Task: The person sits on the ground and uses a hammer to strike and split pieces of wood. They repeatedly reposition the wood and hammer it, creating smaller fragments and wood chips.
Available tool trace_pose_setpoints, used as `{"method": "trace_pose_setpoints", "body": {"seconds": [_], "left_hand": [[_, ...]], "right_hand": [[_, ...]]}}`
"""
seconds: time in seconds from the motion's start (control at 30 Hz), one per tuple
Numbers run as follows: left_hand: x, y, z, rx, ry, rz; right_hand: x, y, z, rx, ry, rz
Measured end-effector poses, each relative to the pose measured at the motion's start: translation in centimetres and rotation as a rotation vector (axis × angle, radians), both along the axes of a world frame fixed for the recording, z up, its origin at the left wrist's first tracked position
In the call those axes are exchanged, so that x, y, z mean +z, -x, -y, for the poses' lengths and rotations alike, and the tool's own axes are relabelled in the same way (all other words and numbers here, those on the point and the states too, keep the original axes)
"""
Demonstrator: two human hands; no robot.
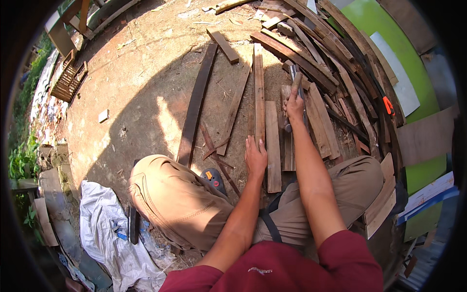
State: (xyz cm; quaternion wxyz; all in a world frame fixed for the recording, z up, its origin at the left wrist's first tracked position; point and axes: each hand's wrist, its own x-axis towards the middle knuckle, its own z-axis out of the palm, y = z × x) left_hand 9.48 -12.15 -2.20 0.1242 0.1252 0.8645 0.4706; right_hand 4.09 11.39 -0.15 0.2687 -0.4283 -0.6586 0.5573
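Observation:
My left hand [256, 156] lies with fingers stretched out on the near end of a long, narrow wooden plank [259, 87]. My right hand [294, 108] is closed around a short wooden handle [296, 83], which sticks up past the fingers. Shiny metal [293, 70] shows right beside the handle; whether the two are one tool I cannot tell. Under and beside my right forearm are pale boards [321, 121]. Between my hands lies a shorter grey-brown board [273, 146].
Left of my left hand lie a dark beam [198, 102] and a thinner plank [237, 107]. A timber pile [335, 53] curves along the right, with an orange-handled tool [388, 105] on it. A white sack [109, 233] lies left of my knee; a wooden crate [68, 80] stands far left.

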Motion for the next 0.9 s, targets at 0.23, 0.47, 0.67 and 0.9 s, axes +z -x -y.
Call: {"method": "trace_pose_setpoints", "body": {"seconds": [0.23, 0.47, 0.67, 0.9], "left_hand": [[-0.3, 0.0, 0.3, 0.016, -0.004, 0.016], [0.1, 0.1, 0.0, 0.001, 0.014, 0.058], [0.4, -0.1, 0.2, 0.007, 0.024, 0.059], [-0.4, -0.1, 0.5, 0.000, -0.085, 0.081]], "right_hand": [[7.0, 5.5, 3.8, 0.150, 0.357, -0.310], [6.1, 7.9, 5.1, 0.118, 0.280, -0.119], [5.3, 9.4, 4.1, 0.180, 0.282, -0.184], [2.3, 10.2, 3.1, 0.039, -0.062, -0.304]]}}
